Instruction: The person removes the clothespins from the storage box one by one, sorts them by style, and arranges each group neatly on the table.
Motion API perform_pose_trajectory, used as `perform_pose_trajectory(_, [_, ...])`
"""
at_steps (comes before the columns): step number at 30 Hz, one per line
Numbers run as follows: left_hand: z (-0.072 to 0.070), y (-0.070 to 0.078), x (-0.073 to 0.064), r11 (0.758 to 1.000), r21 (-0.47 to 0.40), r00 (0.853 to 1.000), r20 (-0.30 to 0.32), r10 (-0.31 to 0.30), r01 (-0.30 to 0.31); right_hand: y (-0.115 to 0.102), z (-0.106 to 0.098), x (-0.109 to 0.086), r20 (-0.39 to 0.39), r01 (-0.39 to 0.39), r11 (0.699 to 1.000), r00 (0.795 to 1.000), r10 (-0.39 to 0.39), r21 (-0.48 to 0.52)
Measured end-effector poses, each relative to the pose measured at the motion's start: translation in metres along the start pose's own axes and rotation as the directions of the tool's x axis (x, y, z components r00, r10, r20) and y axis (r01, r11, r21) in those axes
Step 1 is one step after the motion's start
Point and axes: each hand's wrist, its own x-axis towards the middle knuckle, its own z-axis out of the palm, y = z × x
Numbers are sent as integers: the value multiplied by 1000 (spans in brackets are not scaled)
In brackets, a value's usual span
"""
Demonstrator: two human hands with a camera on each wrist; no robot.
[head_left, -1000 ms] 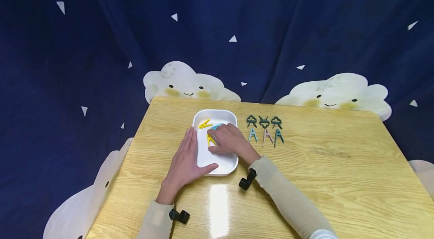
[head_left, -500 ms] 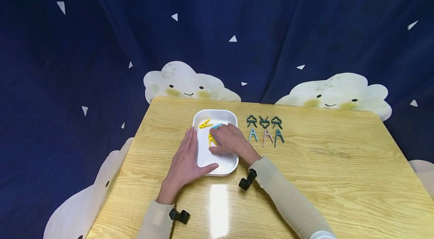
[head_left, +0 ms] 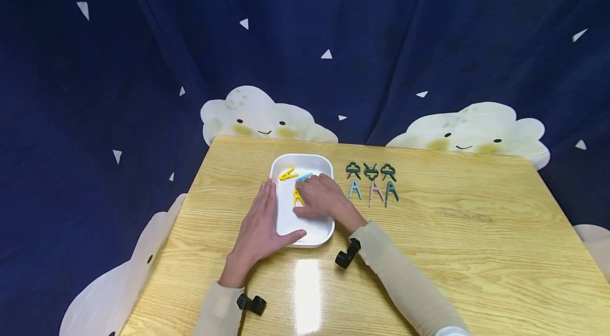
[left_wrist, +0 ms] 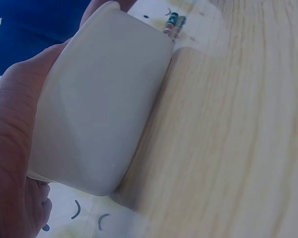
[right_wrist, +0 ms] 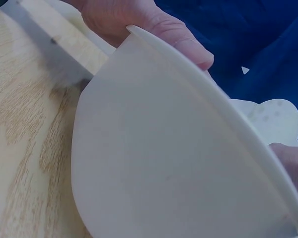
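A white plastic bin [head_left: 290, 225] sits on the wooden table. My left hand [head_left: 259, 230] rests along its left side, the fingers straight and the thumb lying over the near rim. My right hand [head_left: 324, 196] reaches into the bin from the right, its palm down. Thumb and index finger are spread apart beside a yellow clothespin [head_left: 297, 197], and the index fingertip seems to touch its top. The other right fingertips are hidden. A light blue clothespin [head_left: 304, 176] shows just beyond that hand. Another yellow clothespin [head_left: 288, 174] lies near the bin's far left corner.
Right of the bin, three dark green cloud-shaped clips [head_left: 371, 172] form a row. In front of them lie a light blue clothespin [head_left: 355, 190], a pink clothespin [head_left: 376, 194] and a teal clothespin [head_left: 392, 194]. A dark blue curtain [head_left: 305, 34] hangs behind the table [head_left: 476, 241].
The yellow clothespin by my right hand has shifted slightly to the right, and the hand has moved very little with it. My left hand keeps its place on the bin.
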Motion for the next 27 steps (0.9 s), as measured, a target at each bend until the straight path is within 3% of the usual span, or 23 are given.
perform_pose_trajectory(15, [-1, 0, 0, 1000, -6, 1000, -13, 13, -13, 1, 0, -2, -41, -11, 999, 999, 12, 39])
perform_pose_trajectory(21, [-2, 0, 0, 1000, -5, 1000, -8, 3, -3, 1, -2, -6, -71, -36, 987, 996, 48, 159])
perform_pose_trajectory(27, [-2, 0, -1, 1000, -8, 1000, 2, -8, 8, 0, -6, -18, -183, -14, 967, 981, 62, 256])
